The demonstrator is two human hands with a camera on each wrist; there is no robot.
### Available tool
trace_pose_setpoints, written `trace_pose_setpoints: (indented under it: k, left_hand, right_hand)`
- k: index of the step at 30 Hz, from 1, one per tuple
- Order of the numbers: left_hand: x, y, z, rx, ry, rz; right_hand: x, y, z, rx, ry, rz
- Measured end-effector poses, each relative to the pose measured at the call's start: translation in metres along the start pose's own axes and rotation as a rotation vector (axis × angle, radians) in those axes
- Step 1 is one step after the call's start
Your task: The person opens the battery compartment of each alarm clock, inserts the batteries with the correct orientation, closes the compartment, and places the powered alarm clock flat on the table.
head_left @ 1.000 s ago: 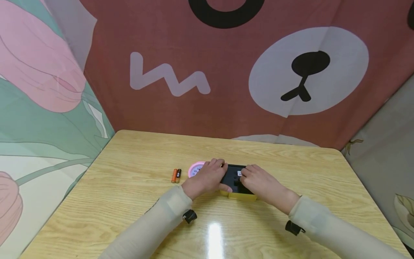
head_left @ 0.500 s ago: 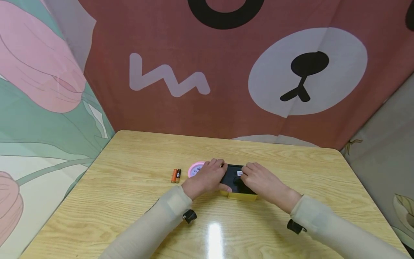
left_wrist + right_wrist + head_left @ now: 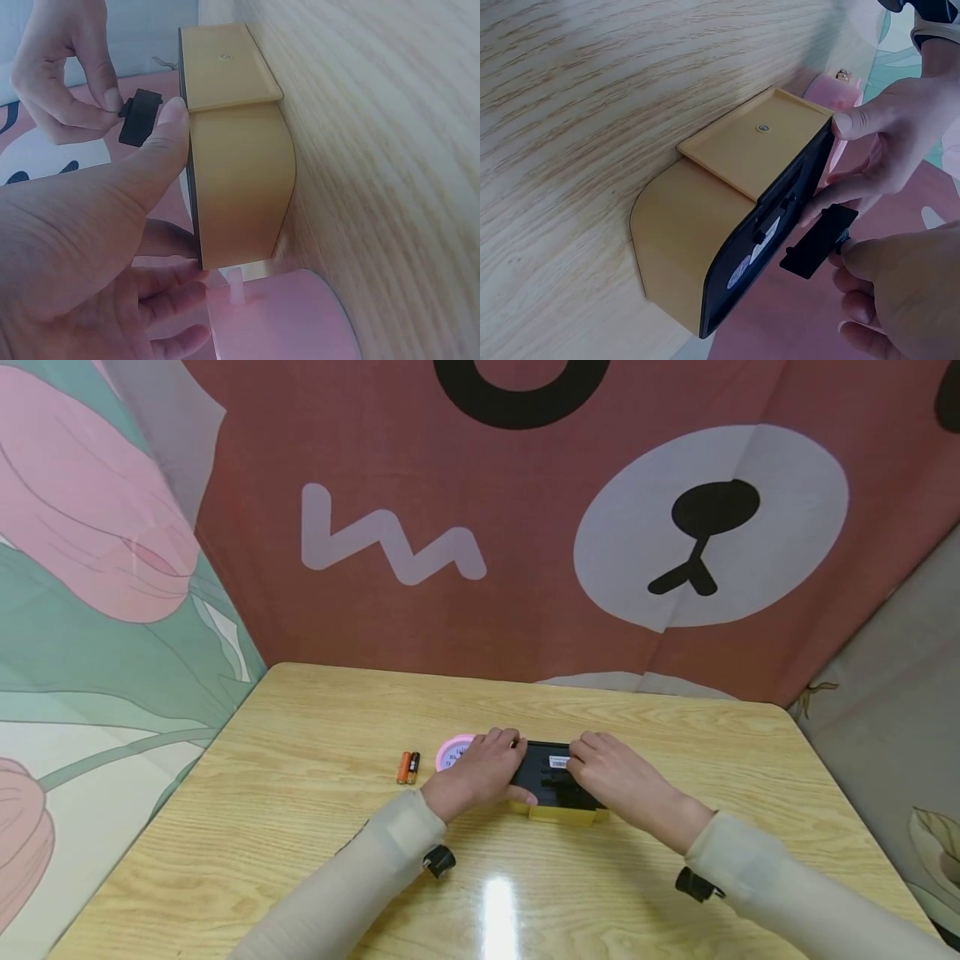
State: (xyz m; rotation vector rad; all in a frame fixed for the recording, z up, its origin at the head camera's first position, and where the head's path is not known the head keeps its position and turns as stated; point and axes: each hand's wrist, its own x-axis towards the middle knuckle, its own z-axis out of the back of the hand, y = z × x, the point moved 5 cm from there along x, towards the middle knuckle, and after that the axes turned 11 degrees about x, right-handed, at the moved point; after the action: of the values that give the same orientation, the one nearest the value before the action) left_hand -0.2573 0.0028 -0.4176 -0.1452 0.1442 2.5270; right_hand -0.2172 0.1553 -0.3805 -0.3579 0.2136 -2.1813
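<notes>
"On the worktop (image 3: 322,718), between the two hands, what am I looking at?"

"A yellow case (image 3: 566,816), lying with its black back panel (image 3: 534,772) facing up. A white label (image 3: 558,762) shows on that panel."

"How does the left hand (image 3: 483,767) meet it?"

"It grips the left end of the case. The thumb lies at the near edge, and a bent finger reaches the end, as the left wrist view shows."

"And the right hand (image 3: 615,777)?"

"Its fingers are closed on a small black cover plate (image 3: 821,241), pinching it at one edge between thumb and forefinger. Both wrist views show the plate tilted, held over the back panel and apart from it."

"What is that pink thing?"

"A round pink clock (image 3: 442,752), just beside the left end of the case. The left hand hides part of it from the head view; I can't tell whether clock and case touch."

"Any batteries about?"

"Two: an orange battery (image 3: 403,767) and a black battery (image 3: 415,764), side by side to the left of the clock, near it."

"And around all that?"

"Pale sleeves (image 3: 337,877) on both arms, a small black wrist camera (image 3: 439,861) at each cuff, and behind the worktop a reddish-brown cloth (image 3: 412,627) printed with a cartoon muzzle."
</notes>
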Motion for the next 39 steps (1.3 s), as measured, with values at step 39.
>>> trace_pose_setpoints:
  k: [39]
  left_hand:
    - [-0.003, 0.0, 0.001, -0.036, -0.005, 0.009]
  right_hand:
    - [-0.052, -0.037, 0.014, 0.011, -0.071, -0.094]
